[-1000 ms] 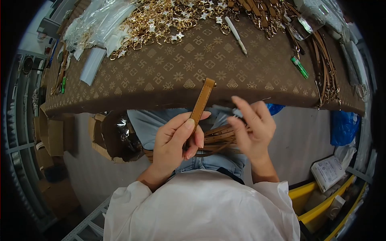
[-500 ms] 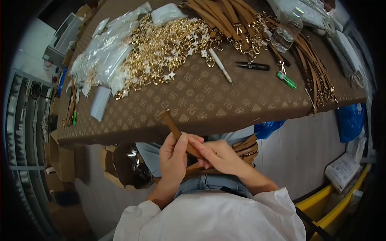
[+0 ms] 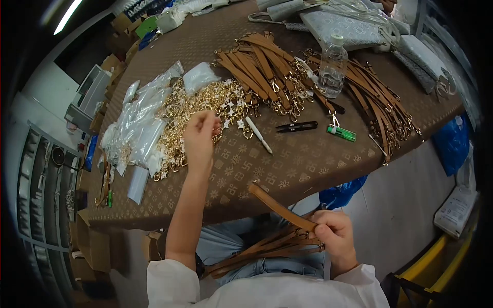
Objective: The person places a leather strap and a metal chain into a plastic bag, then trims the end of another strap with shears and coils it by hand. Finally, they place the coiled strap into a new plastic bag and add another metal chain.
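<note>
My right hand [image 3: 335, 235] is closed round one end of a brown leather strap [image 3: 280, 205], whose free end points up and left at the table's front edge. Over the pile of gold clasps with white star charms [image 3: 229, 97] is my left hand [image 3: 201, 134], its fingers curled together. Whatever those fingers hold, if anything, is hidden. Across my lap lie more brown straps [image 3: 246, 256] with metal fittings. A white pen-like tool [image 3: 258, 134] lies right of my left hand, and black thread snips [image 3: 297, 127] lie farther right.
Clear plastic bags [image 3: 138, 128] lie left of the clasps. Bundled brown straps [image 3: 257, 66] with clasps cover the table's back middle. A water bottle [image 3: 333, 69] stands near a green lighter [image 3: 341, 133]. Pale patterned bags [image 3: 344, 28] sit at the back right, and a yellow bin [image 3: 436, 274] stands lower right.
My left hand has left the strap and reached forward to the clasp pile. The right hand has moved right and down with the strap. The view has tilted up.
</note>
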### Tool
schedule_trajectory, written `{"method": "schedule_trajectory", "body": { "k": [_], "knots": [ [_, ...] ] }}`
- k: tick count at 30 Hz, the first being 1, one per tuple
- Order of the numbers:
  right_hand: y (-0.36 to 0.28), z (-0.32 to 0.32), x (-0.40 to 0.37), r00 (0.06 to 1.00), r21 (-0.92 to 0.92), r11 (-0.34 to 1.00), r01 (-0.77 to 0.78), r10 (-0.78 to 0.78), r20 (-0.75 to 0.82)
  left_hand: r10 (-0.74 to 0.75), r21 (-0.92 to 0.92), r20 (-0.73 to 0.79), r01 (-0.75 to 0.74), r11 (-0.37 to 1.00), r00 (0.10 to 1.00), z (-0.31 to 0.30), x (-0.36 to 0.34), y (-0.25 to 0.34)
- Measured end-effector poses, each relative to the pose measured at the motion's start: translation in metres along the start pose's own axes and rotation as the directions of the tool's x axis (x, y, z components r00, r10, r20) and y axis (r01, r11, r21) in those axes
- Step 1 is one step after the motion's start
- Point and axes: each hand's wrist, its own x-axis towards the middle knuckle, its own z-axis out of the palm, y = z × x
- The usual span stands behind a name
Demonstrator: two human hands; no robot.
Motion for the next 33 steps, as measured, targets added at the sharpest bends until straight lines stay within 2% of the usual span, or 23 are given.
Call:
{"method": "schedule_trajectory", "body": {
  "k": [2, 3, 4, 6, 7, 9, 11, 13, 15, 17, 18, 21, 26, 27, 28, 29, 31, 33],
  "knots": [
    [0.001, -0.005, -0.004, 1.0, -0.032, 0.999, -0.014, 0.014, 0.02, -0.11, 0.391, 0.214, 0.018, 0.92, 0.971, 0.028, 0.029, -0.013],
    [0.001, -0.006, -0.004, 1.0, -0.031, 0.999, 0.008, -0.008, 0.016, 0.071, 0.516, 0.23, -0.183, 0.837, 0.971, 0.042, 0.045, -0.03],
    [-0.002, -0.006, -0.002, 0.999, -0.056, 0.998, -0.008, 0.01, 0.039, 0.246, 0.62, 0.268, -0.362, 0.696, 0.932, 0.055, 0.064, -0.05],
    [-0.006, -0.009, -0.002, 0.996, -0.083, 0.995, -0.047, 0.053, 0.067, 0.179, 0.705, 0.254, -0.309, 0.638, 0.951, 0.075, 0.096, -0.069],
    [-0.006, -0.011, -0.001, 0.998, -0.082, 0.996, -0.028, 0.034, 0.061, 0.007, 0.756, 0.231, -0.184, 0.628, 0.973, 0.083, 0.104, -0.069],
    [-0.004, -0.014, -0.001, 0.995, -0.093, 0.995, -0.029, 0.038, 0.09, 0.014, 0.833, 0.142, -0.127, 0.538, 0.99, 0.096, 0.106, -0.073],
    [-0.002, -0.019, 0.0, 0.995, -0.086, 0.996, -0.035, 0.042, 0.085, -0.053, 0.85, 0.195, -0.142, 0.507, 0.979, 0.097, 0.108, -0.076],
    [0.001, -0.023, 0.003, 0.995, -0.091, 0.995, -0.042, 0.05, 0.091, -0.156, 0.799, 0.183, -0.055, 0.599, 0.971, 0.094, 0.11, -0.075],
    [0.006, -0.023, 0.006, 0.994, -0.088, 0.995, -0.042, 0.051, 0.094, -0.148, 0.788, 0.172, -0.046, 0.614, 0.974, 0.088, 0.102, -0.075],
    [0.007, -0.021, 0.011, 0.994, -0.097, 0.995, -0.028, 0.037, 0.1, -0.092, 0.789, 0.239, -0.139, 0.598, 0.967, 0.087, 0.095, -0.07],
    [0.006, -0.019, 0.013, 0.994, -0.114, 0.993, -0.033, 0.045, 0.104, -0.149, 0.811, 0.245, -0.119, 0.573, 0.958, 0.089, 0.09, -0.059],
    [0.003, -0.01, 0.016, 0.993, -0.151, 0.988, -0.03, 0.047, 0.11, -0.142, 0.772, 0.292, -0.145, 0.619, 0.946, 0.093, 0.083, -0.051],
    [0.0, -0.003, 0.007, 0.995, -0.179, 0.984, -0.022, 0.04, 0.095, -0.145, 0.798, 0.369, -0.232, 0.557, 0.918, 0.083, 0.09, -0.065],
    [0.001, -0.003, 0.004, 0.996, -0.196, 0.98, -0.014, 0.031, 0.08, -0.271, 0.54, 0.269, 0.089, 0.837, 0.924, 0.079, 0.087, -0.054],
    [0.0, -0.004, 0.002, 0.998, -0.214, 0.977, -0.007, 0.021, 0.065, -0.421, 0.152, 0.232, 0.394, 0.906, 0.877, 0.074, 0.082, -0.039],
    [-0.001, -0.004, 0.002, 0.998, -0.225, 0.974, -0.008, 0.024, 0.066, -0.46, -0.051, 0.232, 0.483, 0.874, 0.857, 0.067, 0.075, -0.024],
    [-0.005, -0.004, 0.003, 1.0, -0.272, 0.962, -0.021, 0.023, 0.005, -0.477, -0.328, 0.308, 0.563, 0.759, 0.823, 0.029, 0.067, -0.016],
    [-0.015, -0.003, 0.013, 1.0, -0.318, 0.948, 0.01, -0.001, 0.028, -0.433, -0.437, 0.436, 0.606, 0.665, 0.789, -0.017, 0.044, -0.004]
  ]
}}
